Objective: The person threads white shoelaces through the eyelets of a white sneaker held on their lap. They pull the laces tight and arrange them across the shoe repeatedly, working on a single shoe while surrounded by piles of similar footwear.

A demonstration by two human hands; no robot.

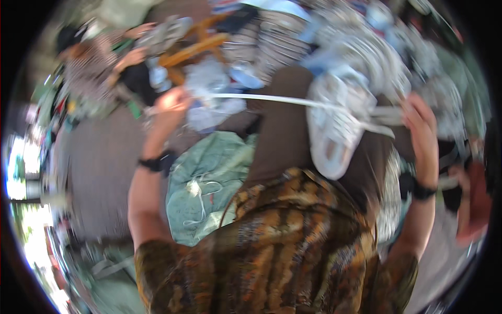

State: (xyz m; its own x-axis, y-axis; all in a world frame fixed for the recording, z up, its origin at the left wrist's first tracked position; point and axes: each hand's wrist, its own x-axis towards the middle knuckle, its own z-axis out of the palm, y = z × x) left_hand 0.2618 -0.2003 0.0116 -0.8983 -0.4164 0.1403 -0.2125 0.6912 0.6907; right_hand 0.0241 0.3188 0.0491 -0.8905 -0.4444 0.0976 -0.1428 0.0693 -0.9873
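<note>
A white lace-up shoe [330, 149] rests on my lap, its toe toward me. From its lacing a white shoelace [272, 98] runs taut to the left, where my left hand [172, 100] pinches it. On the right, my right hand [420, 116] is closed near the shoe's ankle opening, with a pale lace strand reaching its fingertips. Another loose lace end [377, 129] juts out to the right, below that strand. Motion blurs the picture, so the fingertips are not sharp.
A green woven sack [206, 180] lies by my left leg, a knotted string on it. Clear plastic bags [209, 89] and stacked pale shoes [361, 47] crowd the area ahead. A wooden stool [193, 49] stands beyond. Another person [89, 70] handles shoes at the far left.
</note>
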